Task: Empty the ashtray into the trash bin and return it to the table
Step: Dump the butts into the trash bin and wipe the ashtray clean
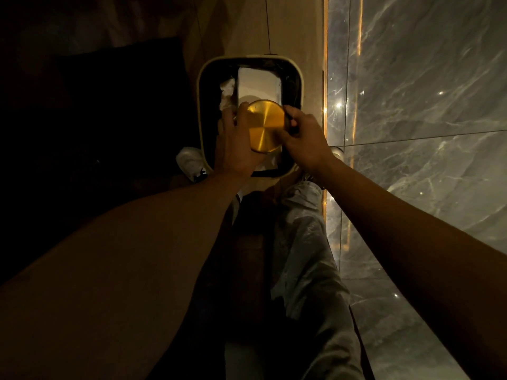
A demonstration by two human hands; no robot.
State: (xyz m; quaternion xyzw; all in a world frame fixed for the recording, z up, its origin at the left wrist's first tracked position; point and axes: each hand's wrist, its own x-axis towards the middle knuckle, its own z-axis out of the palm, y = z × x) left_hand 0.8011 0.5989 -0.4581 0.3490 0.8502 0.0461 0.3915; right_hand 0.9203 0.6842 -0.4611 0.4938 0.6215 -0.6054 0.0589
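Observation:
A round gold metal ashtray [265, 127] is held upside down over the open trash bin [204, 86], its shiny flat base facing me. My left hand [236, 144] grips its left side. My right hand [301, 138] grips its right edge. The bin is rectangular with rounded corners, a pale rim and a dark liner. White paper and a pale box lie inside the bin. The ashtray's contents are hidden from me.
A glossy grey marble wall [425, 119] with a lit gold strip runs along the right. The bin stands on a pale wooden floor [290, 28]. My white shoe [192, 163] rests left of the bin, my trouser leg [304, 256] below it. Dark furniture fills the left.

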